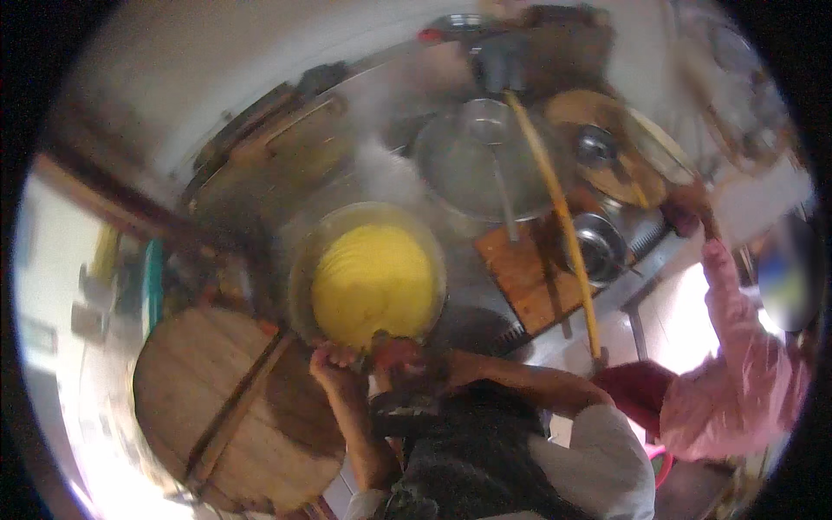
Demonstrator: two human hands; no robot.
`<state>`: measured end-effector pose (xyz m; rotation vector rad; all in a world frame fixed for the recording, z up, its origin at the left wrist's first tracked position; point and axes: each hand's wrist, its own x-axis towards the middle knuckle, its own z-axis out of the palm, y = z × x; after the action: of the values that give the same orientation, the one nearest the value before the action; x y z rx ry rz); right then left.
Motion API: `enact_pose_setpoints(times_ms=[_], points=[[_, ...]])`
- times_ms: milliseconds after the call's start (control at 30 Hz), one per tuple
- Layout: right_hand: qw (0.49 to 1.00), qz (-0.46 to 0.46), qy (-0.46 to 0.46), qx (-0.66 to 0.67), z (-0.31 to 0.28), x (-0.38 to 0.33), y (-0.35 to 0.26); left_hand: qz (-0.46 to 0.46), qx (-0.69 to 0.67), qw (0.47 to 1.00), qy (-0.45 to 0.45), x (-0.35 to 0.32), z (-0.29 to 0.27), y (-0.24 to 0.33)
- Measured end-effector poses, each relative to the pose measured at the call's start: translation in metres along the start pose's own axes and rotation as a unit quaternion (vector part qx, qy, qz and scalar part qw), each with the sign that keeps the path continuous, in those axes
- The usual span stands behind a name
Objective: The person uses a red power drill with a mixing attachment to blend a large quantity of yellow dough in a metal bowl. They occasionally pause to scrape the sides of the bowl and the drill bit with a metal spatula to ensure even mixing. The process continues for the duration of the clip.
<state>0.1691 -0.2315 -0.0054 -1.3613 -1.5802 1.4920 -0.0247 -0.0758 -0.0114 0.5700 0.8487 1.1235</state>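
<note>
A large round metal pot (pixel 441 290) holds a thick yellow mass (pixel 373 277) with ridges across its surface. My left hand (pixel 334 362) is closed at the pot's near-left rim, its fingers curled over the edge. Close beside it, my right hand (pixel 403 357) is at the near rim, fingers wrapped round something short and dark that is too blurred to name. Steam rises behind the pot.
A wide pan of liquid (pixel 442 178) with a long-handled ladle (pixel 501 186) stands beyond. A long wooden pole (pixel 555 186) slants past a wooden board (pixel 524 282) and small metal pot (pixel 598 247). A round wooden board (pixel 186 381) lies left. Another person's pink sleeve (pixel 732 321) reaches in at right.
</note>
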Motion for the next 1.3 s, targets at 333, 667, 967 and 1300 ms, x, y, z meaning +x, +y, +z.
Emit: enact_pose_setpoints(times_ms=[333,667,967,1300], points=[[0.997,0.052,-0.023,-0.058,0.026,0.018,0.047,-0.044,-0.082,0.994,-0.052,0.001,-0.022,-0.006],[0.999,0.044,0.022,-0.012,0.045,0.014,0.125,-0.110,-0.054,0.989,-0.077,0.007,0.005,-0.013],[0.996,0.075,0.011,-0.054,0.034,-0.004,0.095,-0.152,-0.015,0.986,-0.062,0.002,0.027,-0.028],[0.991,0.118,0.060,0.032,0.027,-0.054,0.086,-0.169,0.018,0.981,-0.097,0.010,0.036,-0.046]])
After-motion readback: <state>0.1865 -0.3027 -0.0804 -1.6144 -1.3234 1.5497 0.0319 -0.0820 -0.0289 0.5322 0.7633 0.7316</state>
